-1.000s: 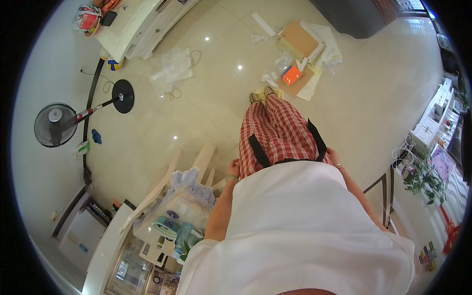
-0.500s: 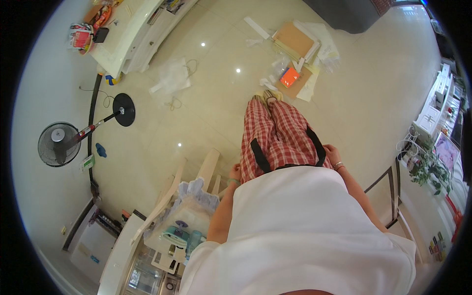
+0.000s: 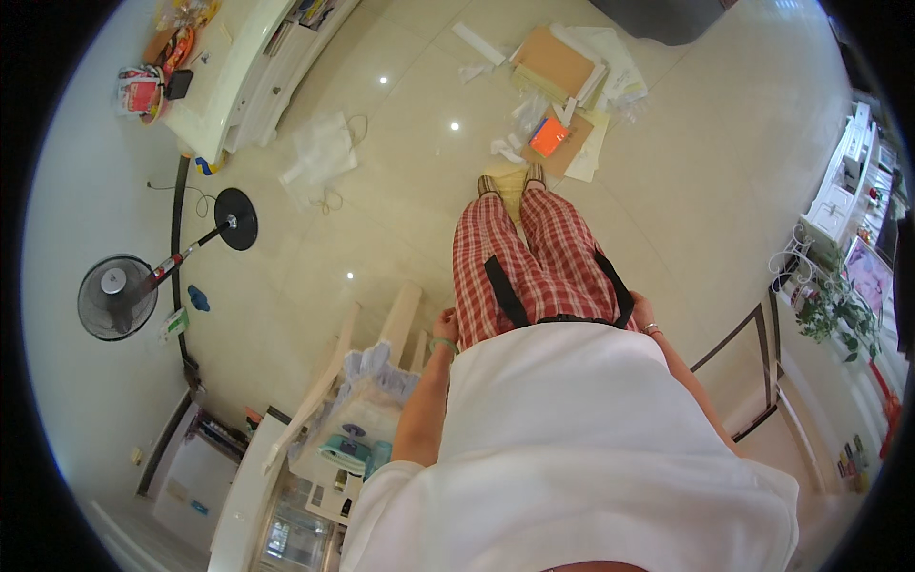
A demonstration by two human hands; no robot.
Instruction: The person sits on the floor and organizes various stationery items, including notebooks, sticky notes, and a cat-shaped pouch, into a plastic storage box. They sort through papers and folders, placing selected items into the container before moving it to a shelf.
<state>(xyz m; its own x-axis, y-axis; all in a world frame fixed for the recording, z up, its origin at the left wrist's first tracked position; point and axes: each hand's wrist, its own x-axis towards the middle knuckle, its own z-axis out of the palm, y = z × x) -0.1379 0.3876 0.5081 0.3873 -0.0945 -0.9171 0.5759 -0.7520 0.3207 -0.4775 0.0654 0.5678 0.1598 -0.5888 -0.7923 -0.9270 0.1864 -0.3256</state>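
Note:
My left hand (image 3: 445, 326) hangs beside the left hip, against the red plaid trousers (image 3: 534, 257), its fingers curled. A green band circles that wrist. At the right hip my right hand (image 3: 642, 310) is also curled, close to the trouser fabric and a black strap (image 3: 615, 284). Whatever either hand holds, if anything, is hidden by the fingers and the cloth. A second black strap (image 3: 503, 290) lies over the left thigh. Beyond my feet, an orange-red booklet (image 3: 549, 137) lies on brown cardboard (image 3: 569, 158), next to brown and white sheets (image 3: 555, 63).
A standing fan (image 3: 118, 296) is at the left wall. Left of me a wooden chair (image 3: 396, 329) stands near a cabinet. White sheeting (image 3: 320, 151) lies on the floor. A white cabinet (image 3: 219, 86) stands far left, a dark object (image 3: 662, 19) at the top. Plants (image 3: 839, 310) grow at right.
My feet have moved apart, showing a yellow piece between them. The floor items have shifted slightly left and up in view. Both hands stay at my hips.

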